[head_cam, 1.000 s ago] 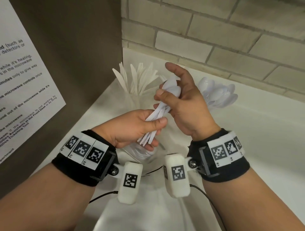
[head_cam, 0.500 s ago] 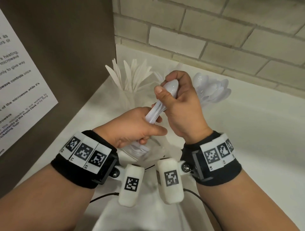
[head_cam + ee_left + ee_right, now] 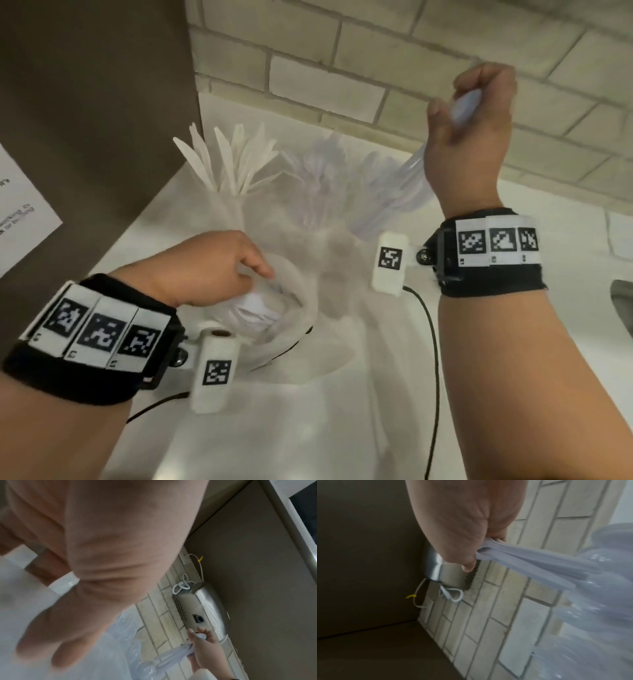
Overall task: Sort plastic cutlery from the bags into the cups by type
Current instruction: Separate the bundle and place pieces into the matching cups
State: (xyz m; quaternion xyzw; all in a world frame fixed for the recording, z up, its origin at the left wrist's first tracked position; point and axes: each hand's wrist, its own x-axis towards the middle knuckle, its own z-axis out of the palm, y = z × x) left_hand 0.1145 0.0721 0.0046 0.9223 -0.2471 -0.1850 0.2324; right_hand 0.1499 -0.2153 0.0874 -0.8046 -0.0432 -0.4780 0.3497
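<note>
Since the earlier frames the hands have split apart: the right hand (image 3: 471, 116) has carried the bunch of spoons (image 3: 416, 168) up and right toward the brick wall, and the left hand (image 3: 219, 267) has dropped to the open bag (image 3: 291, 298) on the worktop (image 3: 342, 428). Right hand is fisted tight around the spoon handles, bowls hanging down over the spoon cup (image 3: 380, 192). Left hand reaches into the bag mouth; blur hides the fingertips, so cannot tell if it grips anything. Knives (image 3: 226, 164) already stand in the leftmost cup, forks (image 3: 325, 171) in the middle, more cutlery left in the bag. To do the drop well: likely line the bunch up over the spoon cup, lower it before letting go so nothing spills or tips the light cup. Left hand should probably pin the bag steady while picking.
</note>
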